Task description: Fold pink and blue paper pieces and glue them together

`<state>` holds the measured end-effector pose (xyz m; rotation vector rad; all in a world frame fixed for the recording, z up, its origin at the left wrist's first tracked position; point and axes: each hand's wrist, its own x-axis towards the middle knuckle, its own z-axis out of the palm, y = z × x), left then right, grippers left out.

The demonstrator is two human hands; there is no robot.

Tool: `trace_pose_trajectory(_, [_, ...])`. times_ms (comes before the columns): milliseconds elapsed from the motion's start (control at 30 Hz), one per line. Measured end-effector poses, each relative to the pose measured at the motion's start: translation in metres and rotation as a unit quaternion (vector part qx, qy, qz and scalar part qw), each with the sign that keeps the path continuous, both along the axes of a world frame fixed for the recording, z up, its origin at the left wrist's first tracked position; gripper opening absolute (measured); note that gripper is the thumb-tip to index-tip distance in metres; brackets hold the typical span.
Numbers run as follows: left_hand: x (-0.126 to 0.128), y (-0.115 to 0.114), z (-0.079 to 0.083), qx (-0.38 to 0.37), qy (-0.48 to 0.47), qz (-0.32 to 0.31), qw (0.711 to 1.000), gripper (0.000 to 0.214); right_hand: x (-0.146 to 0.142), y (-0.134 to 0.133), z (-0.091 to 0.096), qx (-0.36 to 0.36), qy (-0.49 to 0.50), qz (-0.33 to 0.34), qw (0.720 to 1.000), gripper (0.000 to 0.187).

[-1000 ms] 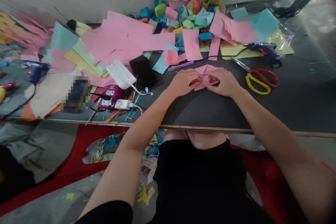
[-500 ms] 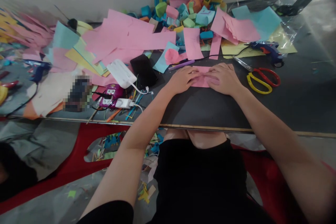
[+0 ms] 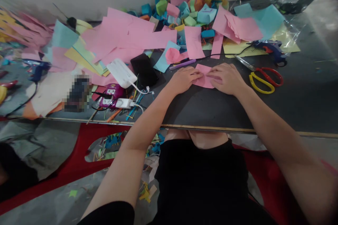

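Observation:
A small piece of pink paper lies on the dark table between my hands, tilted a little. My left hand grips its left side, fingertips near the middle of the sheet. From the other side my right hand has its fingers closed on the right part, and they cover some of it. Scissors with one red and one yellow handle rest to the right of my right hand. Just beyond my left hand is a purple pen.
Pink sheets and folded paper pieces are heaped along the wall. A blue glue gun lies at the right, another glue gun at the left. A black phone, white power bank and purple socket block sit left.
The pink paper has turned slightly, its right end now nearer to me. Both hands keep their hold and have barely shifted.

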<state>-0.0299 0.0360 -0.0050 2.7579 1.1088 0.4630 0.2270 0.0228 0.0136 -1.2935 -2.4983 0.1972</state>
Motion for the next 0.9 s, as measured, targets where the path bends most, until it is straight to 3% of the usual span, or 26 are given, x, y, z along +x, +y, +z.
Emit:
trace_pose_trajectory(167, [-0.002, 0.002, 0.000, -0.002, -0.008, -0.001, 1.000, 0.043, 0.003, 0.001, 0.007, 0.003, -0.011, 0.034, 0.999, 0.039])
trace_pose_trajectory(467, [0.001, -0.005, 0.010, -0.014, 0.009, -0.007, 1.000, 0.039, 0.013, 0.006, 0.005, -0.029, 0.075, 0.070, 0.994, 0.043])
trace_pose_trajectory(900, [0.003, -0.005, 0.004, -0.041, -0.005, 0.006, 0.999, 0.041, 0.012, 0.003, 0.005, -0.047, 0.127, 0.099, 0.986, 0.035])
